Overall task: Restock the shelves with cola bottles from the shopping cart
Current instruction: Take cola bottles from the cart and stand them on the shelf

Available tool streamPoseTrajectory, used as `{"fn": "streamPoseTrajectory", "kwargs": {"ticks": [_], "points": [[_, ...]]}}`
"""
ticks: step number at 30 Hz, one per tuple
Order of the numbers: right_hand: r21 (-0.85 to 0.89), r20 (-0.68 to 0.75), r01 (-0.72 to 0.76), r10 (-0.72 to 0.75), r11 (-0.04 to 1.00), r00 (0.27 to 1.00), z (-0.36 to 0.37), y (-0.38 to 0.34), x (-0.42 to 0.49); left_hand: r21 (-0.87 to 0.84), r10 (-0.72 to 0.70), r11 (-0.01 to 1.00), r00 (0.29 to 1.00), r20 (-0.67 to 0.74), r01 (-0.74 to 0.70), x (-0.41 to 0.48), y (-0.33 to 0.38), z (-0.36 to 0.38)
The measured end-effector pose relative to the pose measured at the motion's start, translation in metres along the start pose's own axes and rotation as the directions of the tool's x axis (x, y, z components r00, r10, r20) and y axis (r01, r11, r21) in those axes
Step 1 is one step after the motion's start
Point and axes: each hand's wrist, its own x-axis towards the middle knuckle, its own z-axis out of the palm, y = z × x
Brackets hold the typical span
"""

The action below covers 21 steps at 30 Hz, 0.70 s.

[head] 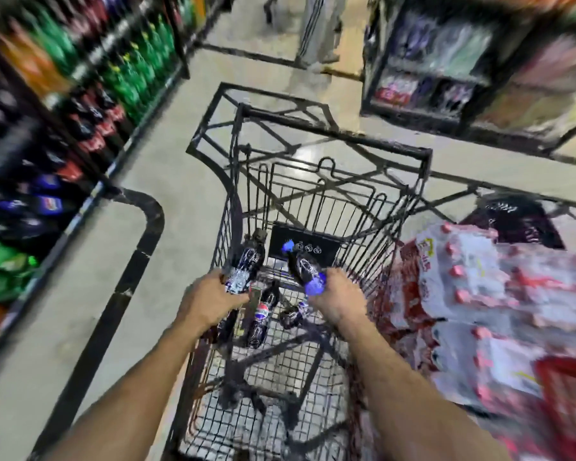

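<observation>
A black wire shopping cart [330,134] stands in the aisle in front of me. My left hand [213,302] grips a dark cola bottle [246,264] with a black cap, raised over the cart basket. My right hand [338,297] grips a second cola bottle [303,264] with a blue cap, tilted to the left. A few more cola bottles [260,319] lie on the cart floor between my hands. The drinks shelves [80,104] with cola and green bottles run along the left side.
Shrink-wrapped packs of red-capped bottles [479,294] are stacked right of the cart, with a red basket [569,390] at the lower right. Another shelf unit [446,71] stands at the far right. A person's legs [320,31] are far up the aisle.
</observation>
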Motion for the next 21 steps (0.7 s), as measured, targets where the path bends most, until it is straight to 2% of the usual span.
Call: {"fn": "streamPoseTrajectory", "kwargs": {"ticks": [8,17,21], "points": [[-0.001,-0.043,0.13,-0.129,0.992,0.991,-0.081,-0.066,-0.05,-0.086,-0.107,0.992,0.977,-0.185,0.092,-0.085,0.006,-0.113],[0.053,-0.028,0.327,-0.326,0.944,0.945,-0.091,-0.177,-0.085,-0.22,-0.234,0.963,0.891,-0.388,0.158,-0.16,-0.08,-0.198],[-0.005,-0.045,0.438,-0.437,0.899,0.898,-0.086,-0.251,-0.124,-0.24,-0.278,0.954,0.832,-0.48,0.18,-0.197,-0.131,-0.235]]}}
